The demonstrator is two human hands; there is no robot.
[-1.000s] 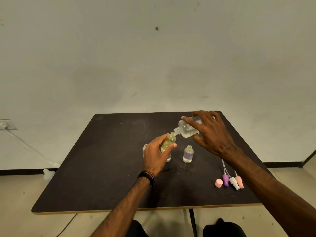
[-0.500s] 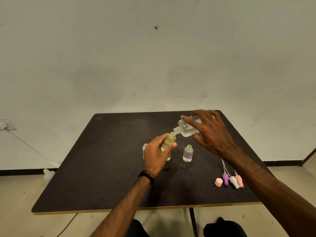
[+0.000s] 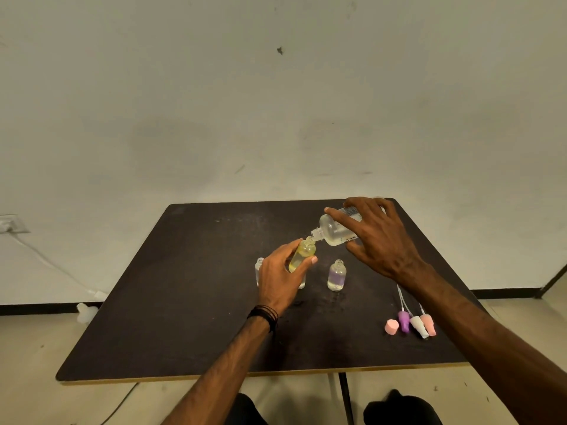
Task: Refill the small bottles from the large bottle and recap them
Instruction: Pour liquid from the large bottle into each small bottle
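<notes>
Bare forearms, black corded bracelet [image 3: 264, 314] on left wrist, dark trousers [image 3: 399, 409]

From my feed the table [image 3: 184, 302] read as a matt, dark laminate-looking top, scuffed and dusty, with a pale raw-looking edge strip along the front. I saw the large bottle [image 3: 333, 230] as clear, glossy plastic with a printed label, and the yellow small bottle [image 3: 302, 254] and purple small bottle [image 3: 336, 276] looked like smooth translucent plastic, tinted and slightly shiny. The caps [image 3: 411, 325] were matt pastel plastic; the wall [image 3: 276, 118] was flat, matt and smudged.
</notes>
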